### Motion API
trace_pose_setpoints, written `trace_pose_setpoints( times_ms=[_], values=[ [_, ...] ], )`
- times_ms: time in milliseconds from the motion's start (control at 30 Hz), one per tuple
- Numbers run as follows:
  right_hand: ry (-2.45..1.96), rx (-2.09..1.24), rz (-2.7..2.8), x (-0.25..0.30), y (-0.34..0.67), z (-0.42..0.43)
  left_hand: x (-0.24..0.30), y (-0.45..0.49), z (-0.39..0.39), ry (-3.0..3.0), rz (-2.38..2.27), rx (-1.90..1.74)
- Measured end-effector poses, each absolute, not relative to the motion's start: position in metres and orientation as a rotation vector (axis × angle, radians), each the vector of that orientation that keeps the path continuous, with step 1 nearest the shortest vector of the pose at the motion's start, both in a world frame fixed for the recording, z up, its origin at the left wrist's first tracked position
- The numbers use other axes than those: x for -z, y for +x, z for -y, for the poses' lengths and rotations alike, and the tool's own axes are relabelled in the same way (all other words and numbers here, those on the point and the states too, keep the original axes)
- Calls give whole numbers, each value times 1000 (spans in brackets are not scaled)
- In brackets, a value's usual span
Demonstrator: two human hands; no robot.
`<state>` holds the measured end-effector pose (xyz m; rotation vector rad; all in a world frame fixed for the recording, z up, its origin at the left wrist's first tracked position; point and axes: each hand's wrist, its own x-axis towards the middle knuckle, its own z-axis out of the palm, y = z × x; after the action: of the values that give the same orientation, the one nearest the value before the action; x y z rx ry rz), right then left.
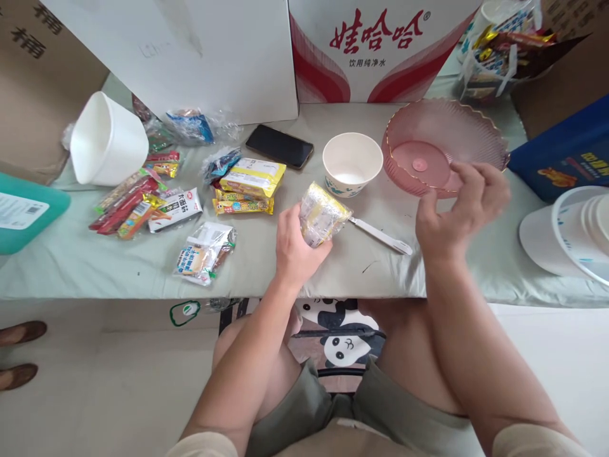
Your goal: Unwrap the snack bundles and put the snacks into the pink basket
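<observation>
My left hand (295, 244) is closed around a small yellow and silver snack packet (321, 214), held just above the table's front part. My right hand (464, 206) hovers at the near rim of a pink ribbed glass plate (445, 136), fingers curled and slightly blurred, with nothing visible in them. A white paper bowl (352, 164) stands between the packet and the plate. A white plastic knife (380, 235) lies on the table below the bowl, between my hands.
Yellow packets (250, 184) and several more snack packets (147, 203) lie at the left beside a tipped white bucket (107, 141). A black phone (279, 146) lies behind them. Boxes line the back; stacked white bowls (578, 231) sit at the right edge.
</observation>
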<state>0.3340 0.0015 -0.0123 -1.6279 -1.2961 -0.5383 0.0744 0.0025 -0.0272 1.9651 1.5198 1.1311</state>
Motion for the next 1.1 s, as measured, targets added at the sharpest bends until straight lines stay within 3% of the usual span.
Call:
trace_pose_setpoints(
  times_ms=[133,600,833,1100],
  values=[
    [-1865,480,1279,20,352,-9,28,78,-7,1998,-1520,-1143],
    [-1778,400,1554,16,315,10,32,91,-35,1950,-1561,-1153],
    [-1532,316,1592,5,309,14,28,90,-38,1974,-1550,-1149],
    [-1268,-713,1499,14,247,39,20,97,15,1964,-1438,-1187]
  ],
)
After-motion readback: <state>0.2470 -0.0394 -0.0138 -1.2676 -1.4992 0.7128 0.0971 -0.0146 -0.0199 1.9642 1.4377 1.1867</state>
